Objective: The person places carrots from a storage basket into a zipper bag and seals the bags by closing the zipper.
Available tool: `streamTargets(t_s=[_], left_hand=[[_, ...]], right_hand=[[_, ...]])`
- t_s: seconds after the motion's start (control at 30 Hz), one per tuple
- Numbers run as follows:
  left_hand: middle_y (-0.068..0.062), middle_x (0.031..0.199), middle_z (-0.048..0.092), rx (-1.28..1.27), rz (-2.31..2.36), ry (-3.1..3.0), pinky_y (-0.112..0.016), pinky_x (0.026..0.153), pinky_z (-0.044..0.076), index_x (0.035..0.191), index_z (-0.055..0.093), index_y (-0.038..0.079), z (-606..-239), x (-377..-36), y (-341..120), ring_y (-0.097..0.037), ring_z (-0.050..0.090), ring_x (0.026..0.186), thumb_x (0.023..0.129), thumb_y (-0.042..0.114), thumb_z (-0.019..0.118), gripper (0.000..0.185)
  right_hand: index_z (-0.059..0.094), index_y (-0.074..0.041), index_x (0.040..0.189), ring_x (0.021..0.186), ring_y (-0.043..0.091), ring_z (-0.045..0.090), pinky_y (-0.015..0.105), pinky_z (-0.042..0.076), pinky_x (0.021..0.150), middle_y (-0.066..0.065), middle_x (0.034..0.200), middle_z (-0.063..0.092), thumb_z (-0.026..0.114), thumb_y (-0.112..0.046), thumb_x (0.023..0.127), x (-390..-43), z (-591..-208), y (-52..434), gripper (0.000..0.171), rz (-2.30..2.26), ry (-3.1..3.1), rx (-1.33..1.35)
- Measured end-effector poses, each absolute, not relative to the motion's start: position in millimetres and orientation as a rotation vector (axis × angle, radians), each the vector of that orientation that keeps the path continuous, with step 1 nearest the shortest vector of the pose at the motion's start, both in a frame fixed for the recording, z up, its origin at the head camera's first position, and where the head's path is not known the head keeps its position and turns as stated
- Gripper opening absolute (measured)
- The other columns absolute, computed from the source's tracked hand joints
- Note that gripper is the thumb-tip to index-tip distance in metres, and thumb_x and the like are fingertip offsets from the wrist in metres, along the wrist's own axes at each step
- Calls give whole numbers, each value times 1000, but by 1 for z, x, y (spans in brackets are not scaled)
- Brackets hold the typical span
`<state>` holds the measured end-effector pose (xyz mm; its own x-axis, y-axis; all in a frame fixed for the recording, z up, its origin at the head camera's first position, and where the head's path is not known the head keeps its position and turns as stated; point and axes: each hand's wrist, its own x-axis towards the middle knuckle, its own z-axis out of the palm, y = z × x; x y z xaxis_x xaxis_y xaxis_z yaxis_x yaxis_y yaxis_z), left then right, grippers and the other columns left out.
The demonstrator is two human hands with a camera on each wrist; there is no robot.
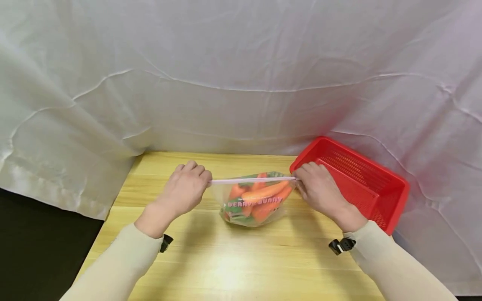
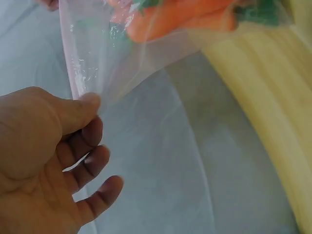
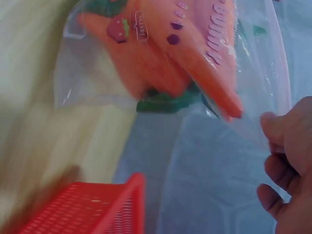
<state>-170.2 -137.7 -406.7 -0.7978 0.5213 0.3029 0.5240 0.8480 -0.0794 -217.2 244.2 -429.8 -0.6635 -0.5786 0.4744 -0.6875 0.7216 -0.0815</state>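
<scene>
A clear zip bag [image 1: 253, 223] with pink lettering hangs between both hands, its pink top strip [image 1: 252, 180] stretched straight. Inside it lie several orange carrots [image 1: 265, 193] with green tops, also visible in both wrist views. My left hand [image 1: 187, 186] pinches the bag's left top corner; in the left wrist view its thumb [image 2: 80, 109] and index finger press on the plastic while the other fingers curl loosely. My right hand [image 1: 318, 188] pinches the opposite top corner, its thumb [image 3: 274, 127] on the plastic in the right wrist view.
A red slotted basket [image 1: 399, 200] stands at the right on the wooden table [image 1: 226, 259], close to my right hand. No contents show inside it. A pale cloth curtain [image 1: 226, 113] hangs behind the table and at both sides.
</scene>
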Motion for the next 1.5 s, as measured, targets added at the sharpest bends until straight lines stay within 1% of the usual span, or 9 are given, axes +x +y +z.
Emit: streamTargets(t_s=[0.1, 0.2, 0.43, 0.6, 0.77, 1.03, 1.23, 1.33, 1.5], left_hand=[[-6, 91, 71, -761, -42, -2644, -41, 73, 50, 97, 72, 7, -400, -171, -141, -28, 58, 85, 99, 19, 74, 11], [-4, 91, 71, -768, -42, -2630, -41, 73, 49, 96, 72, 8, -398, -172, -144, -28, 58, 86, 98, 18, 74, 10], [-2, 95, 72, -880, 92, -2774, -42, 80, 52, 99, 73, 11, -425, -172, -147, -26, 60, 94, 101, 21, 71, 10], [-1, 97, 71, -882, 56, -2906, -39, 78, 49, 100, 72, 11, -442, -168, -145, -24, 57, 94, 103, 23, 68, 13], [-3, 95, 70, -817, -90, -2845, -36, 74, 45, 98, 71, 9, -437, -167, -144, -24, 55, 88, 99, 20, 74, 11], [-8, 92, 72, -748, -165, -2590, -40, 70, 49, 98, 72, 7, -419, -163, -145, -30, 61, 88, 97, 15, 76, 9], [-2, 94, 72, -796, -147, -2775, -39, 74, 50, 99, 73, 11, -437, -148, -147, -25, 60, 88, 97, 19, 75, 9], [-3, 95, 72, -781, -174, -2776, -40, 74, 51, 100, 72, 10, -437, -150, -146, -25, 60, 89, 98, 18, 74, 8], [-6, 93, 72, -729, -221, -2647, -39, 70, 50, 99, 72, 8, -426, -156, -147, -28, 62, 88, 98, 15, 74, 8]], right_hand=[[69, -4, 97, 85, 30, 58, 46, 46, 79, 8, 90, 66, 75, -2, 86, -216, -420, 245, 13, 391, -2439, 968], [69, -5, 97, 84, 29, 57, 44, 45, 76, 7, 89, 65, 75, -2, 85, -215, -421, 246, 14, 378, -2422, 1000], [67, -7, 96, 86, 28, 60, 43, 47, 72, 6, 90, 65, 80, -10, 88, -214, -459, 243, 15, 250, -2554, 1080], [66, -9, 93, 86, 27, 59, 44, 49, 73, 4, 89, 62, 81, -16, 90, -212, -472, 241, 17, 239, -2644, 1094], [67, -9, 93, 85, 27, 60, 43, 49, 71, 4, 88, 63, 81, -15, 90, -207, -463, 243, 15, 310, -2652, 1034], [68, -5, 96, 84, 29, 59, 44, 46, 71, 7, 90, 65, 79, -6, 87, -201, -436, 243, 14, 407, -2429, 941], [69, -8, 94, 82, 26, 59, 41, 44, 66, 5, 89, 66, 79, -8, 88, -193, -453, 241, 12, 348, -2493, 1046], [70, -8, 95, 84, 27, 60, 41, 45, 68, 6, 91, 67, 78, -10, 90, -194, -454, 240, 10, 332, -2548, 980], [69, -5, 95, 84, 31, 59, 45, 44, 71, 8, 89, 67, 79, -9, 88, -199, -439, 236, 13, 450, -2415, 900]])
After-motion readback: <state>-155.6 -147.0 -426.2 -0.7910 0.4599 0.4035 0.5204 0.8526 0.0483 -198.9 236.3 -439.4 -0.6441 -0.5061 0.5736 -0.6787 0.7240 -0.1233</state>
